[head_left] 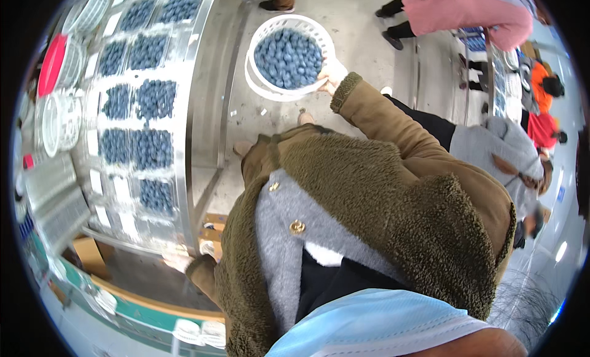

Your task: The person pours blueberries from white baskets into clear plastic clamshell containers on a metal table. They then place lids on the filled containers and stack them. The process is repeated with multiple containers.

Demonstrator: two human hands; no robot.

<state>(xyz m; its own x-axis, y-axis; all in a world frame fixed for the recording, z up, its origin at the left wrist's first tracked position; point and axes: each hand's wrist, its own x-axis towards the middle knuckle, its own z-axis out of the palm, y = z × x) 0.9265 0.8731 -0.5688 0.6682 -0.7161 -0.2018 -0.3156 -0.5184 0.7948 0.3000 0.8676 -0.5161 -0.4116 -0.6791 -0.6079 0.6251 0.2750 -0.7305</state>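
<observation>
My right hand (332, 77) is closed on the rim of a round white plastic basket (251, 71) with slotted sides. Dark blueberries (287, 57) fill most of it, and it hangs over the floor to the right of the steel table. My left hand (177, 258) is at the table's near corner, close to the clear plastic trays; it is pale and smeared, so its fingers do not show clearly. On the table (187, 111), blueberries (153, 99) lie in several clear trays, while the nearest tray compartments (147, 227) hold none.
White baskets (61, 120) and a pink-red one (53, 65) line the table's far left side, with stacked clear trays (58, 194) nearby. A cardboard box (89, 255) sits beyond the table's end. Several people work at the right, one in pink trousers (464, 16).
</observation>
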